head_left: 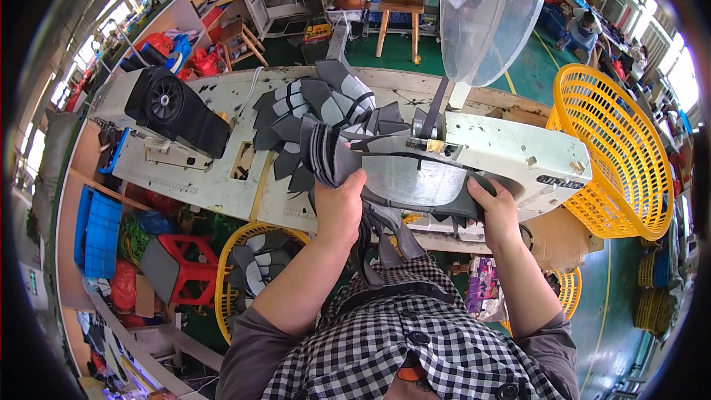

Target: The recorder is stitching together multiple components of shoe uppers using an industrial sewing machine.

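both hands, left hand (pixel 339 204) and right hand (pixel 495 211), pinch the grey shoe piece (pixel 415 181) under the sewing machine (pixel 474 150); fingers at 12 o'clock could get poked.

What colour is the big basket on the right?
Yellow, the big basket, seen clearly in the head view.

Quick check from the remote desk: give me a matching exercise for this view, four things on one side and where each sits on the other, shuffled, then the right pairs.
Things:
1. left hand
2. right hand
3. large yellow basket
4. red stool

Places:
A. under the table, at the person's left
B. on the right end of the grey piece at the sewing machine
C. beside the table, at the person's right
D. gripping the bunched grey pieces

Pairs: 1-D, 2-B, 3-C, 4-A
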Demonstrator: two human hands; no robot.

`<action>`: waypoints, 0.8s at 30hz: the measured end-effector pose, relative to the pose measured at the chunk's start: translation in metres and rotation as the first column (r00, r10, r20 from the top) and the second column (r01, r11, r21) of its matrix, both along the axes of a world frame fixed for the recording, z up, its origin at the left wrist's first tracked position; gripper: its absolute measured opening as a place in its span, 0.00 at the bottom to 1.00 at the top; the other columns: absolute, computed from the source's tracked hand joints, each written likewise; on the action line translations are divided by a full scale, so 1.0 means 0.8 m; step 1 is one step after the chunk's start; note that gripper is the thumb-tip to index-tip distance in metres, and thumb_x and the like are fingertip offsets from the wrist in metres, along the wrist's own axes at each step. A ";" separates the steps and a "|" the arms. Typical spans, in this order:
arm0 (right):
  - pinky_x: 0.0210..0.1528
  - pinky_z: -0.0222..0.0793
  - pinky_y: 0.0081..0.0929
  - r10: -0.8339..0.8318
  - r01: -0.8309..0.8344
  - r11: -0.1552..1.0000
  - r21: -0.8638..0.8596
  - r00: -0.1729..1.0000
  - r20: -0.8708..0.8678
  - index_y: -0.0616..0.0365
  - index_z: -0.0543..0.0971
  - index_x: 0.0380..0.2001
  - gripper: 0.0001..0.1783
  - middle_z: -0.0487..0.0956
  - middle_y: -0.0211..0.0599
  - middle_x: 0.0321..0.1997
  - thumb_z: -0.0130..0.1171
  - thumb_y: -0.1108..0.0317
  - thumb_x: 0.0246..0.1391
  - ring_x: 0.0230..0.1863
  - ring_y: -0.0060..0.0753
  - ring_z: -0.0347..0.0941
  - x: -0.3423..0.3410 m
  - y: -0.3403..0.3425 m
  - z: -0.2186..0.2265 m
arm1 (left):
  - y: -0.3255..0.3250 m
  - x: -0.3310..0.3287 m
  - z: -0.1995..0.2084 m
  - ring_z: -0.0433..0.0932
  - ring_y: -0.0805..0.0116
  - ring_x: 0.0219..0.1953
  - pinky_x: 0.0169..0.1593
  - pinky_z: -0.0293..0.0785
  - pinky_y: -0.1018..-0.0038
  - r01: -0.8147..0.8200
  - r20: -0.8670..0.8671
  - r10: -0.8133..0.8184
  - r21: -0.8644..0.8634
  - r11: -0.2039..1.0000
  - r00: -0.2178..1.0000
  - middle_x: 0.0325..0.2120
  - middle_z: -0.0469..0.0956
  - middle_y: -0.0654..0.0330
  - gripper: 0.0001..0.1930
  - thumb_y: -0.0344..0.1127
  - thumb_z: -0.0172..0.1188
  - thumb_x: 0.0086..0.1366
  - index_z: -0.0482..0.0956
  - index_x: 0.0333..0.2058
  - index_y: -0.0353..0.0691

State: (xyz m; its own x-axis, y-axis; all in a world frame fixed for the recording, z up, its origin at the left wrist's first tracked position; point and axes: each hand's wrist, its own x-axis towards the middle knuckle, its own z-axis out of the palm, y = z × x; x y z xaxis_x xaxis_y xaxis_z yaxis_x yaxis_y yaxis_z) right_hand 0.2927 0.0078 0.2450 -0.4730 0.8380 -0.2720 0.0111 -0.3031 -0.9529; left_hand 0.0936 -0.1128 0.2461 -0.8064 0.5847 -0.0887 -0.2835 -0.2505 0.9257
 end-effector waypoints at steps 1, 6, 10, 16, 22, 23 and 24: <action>0.18 0.59 0.17 -0.019 0.019 1.000 -0.012 1.000 0.005 0.64 0.75 0.36 0.17 0.75 0.30 0.27 0.59 0.59 0.53 0.20 0.18 0.66 -0.001 0.000 0.001 | 0.001 -0.001 0.000 0.70 0.69 0.46 0.53 0.63 0.74 -0.002 0.000 0.002 -0.002 1.000 1.000 0.45 0.72 0.60 0.24 0.21 0.56 0.53 0.68 0.51 0.35; 0.15 0.59 0.16 -0.106 0.109 0.994 0.033 0.991 -0.079 0.62 0.73 0.39 0.15 0.75 0.32 0.30 0.60 0.63 0.52 0.19 0.20 0.67 -0.011 0.009 0.006 | 0.013 -0.009 0.004 0.72 0.69 0.45 0.50 0.65 0.74 0.010 0.019 -0.010 0.032 0.999 1.000 0.44 0.72 0.58 0.23 0.24 0.56 0.52 0.69 0.50 0.34; 0.12 0.65 0.22 -0.123 0.125 0.992 0.001 0.984 -0.129 0.63 0.68 0.45 0.22 0.73 0.37 0.35 0.61 0.64 0.51 0.25 0.29 0.71 -0.021 0.014 -0.003 | 0.016 -0.022 -0.007 0.72 0.67 0.45 0.51 0.65 0.73 0.043 0.073 -0.041 -0.023 0.999 0.996 0.45 0.72 0.58 0.25 0.24 0.57 0.52 0.68 0.51 0.33; 0.58 0.63 0.41 0.550 -0.549 0.833 0.070 0.809 -0.209 0.68 0.60 0.55 0.38 0.71 0.51 0.52 0.62 0.54 0.49 0.54 0.44 0.69 0.018 -0.069 -0.064 | -0.059 0.016 -0.004 0.72 0.69 0.43 0.52 0.65 0.72 0.223 -0.005 -0.224 -0.030 0.974 0.975 0.41 0.72 0.57 0.23 0.20 0.53 0.52 0.67 0.49 0.34; 0.59 0.60 0.37 0.550 -0.584 0.771 0.255 0.812 0.197 0.66 0.55 0.60 0.51 0.68 0.55 0.54 0.70 0.54 0.38 0.58 0.45 0.65 -0.029 -0.134 -0.030 | -0.076 0.039 0.019 0.72 0.63 0.45 0.50 0.66 0.70 0.296 -0.493 -0.278 -0.042 0.954 0.824 0.43 0.70 0.54 0.27 0.19 0.49 0.51 0.61 0.53 0.34; 0.59 0.61 0.37 0.477 -0.570 0.740 0.356 0.819 0.320 0.65 0.57 0.59 0.48 0.69 0.54 0.53 0.69 0.56 0.38 0.56 0.46 0.66 -0.026 -0.131 -0.029 | -0.083 0.033 0.022 0.71 0.58 0.45 0.50 0.66 0.68 0.229 -0.670 -0.281 -0.167 0.959 0.687 0.42 0.70 0.53 0.29 0.20 0.52 0.48 0.61 0.53 0.35; 0.58 0.61 0.36 0.385 -0.563 0.694 0.449 0.817 0.429 0.63 0.59 0.58 0.46 0.69 0.54 0.53 0.68 0.58 0.38 0.54 0.47 0.67 -0.021 -0.128 -0.029 | -0.089 0.029 0.027 0.71 0.53 0.45 0.50 0.66 0.67 0.132 -0.803 -0.302 -0.274 0.953 0.513 0.42 0.70 0.51 0.31 0.20 0.55 0.46 0.61 0.52 0.35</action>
State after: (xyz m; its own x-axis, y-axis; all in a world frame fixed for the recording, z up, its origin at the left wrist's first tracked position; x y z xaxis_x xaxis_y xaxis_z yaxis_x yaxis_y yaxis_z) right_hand 0.2763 -0.0943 0.2217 -0.8242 0.5649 -0.0400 0.2984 0.3732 -0.8784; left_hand 0.1169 -0.1842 0.2677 -0.4122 0.7975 0.4405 0.6062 -0.1208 0.7860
